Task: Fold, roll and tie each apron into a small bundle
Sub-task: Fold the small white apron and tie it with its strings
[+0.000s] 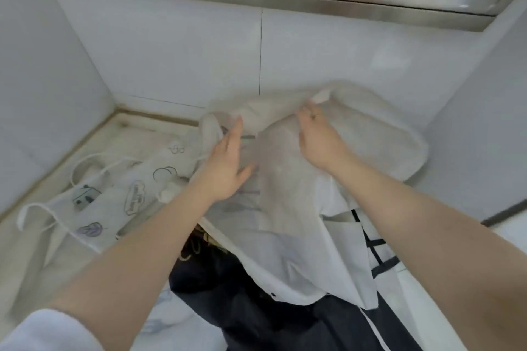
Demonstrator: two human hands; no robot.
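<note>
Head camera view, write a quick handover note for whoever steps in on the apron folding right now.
Left hand: fingers straight, pressing flat on the white apron at the counter's middle.
Right hand: pinching the far edge of the same apron and lifting a fold of it; the cloth is blurred there.
Other things: a printed apron lies spread at the left with its straps loose; a dark apron sits under the white one at the near edge.
Done: no rolled or tied bundle is in view.
Left: fold, roll and tie the white apron, then the printed and dark ones.
</note>
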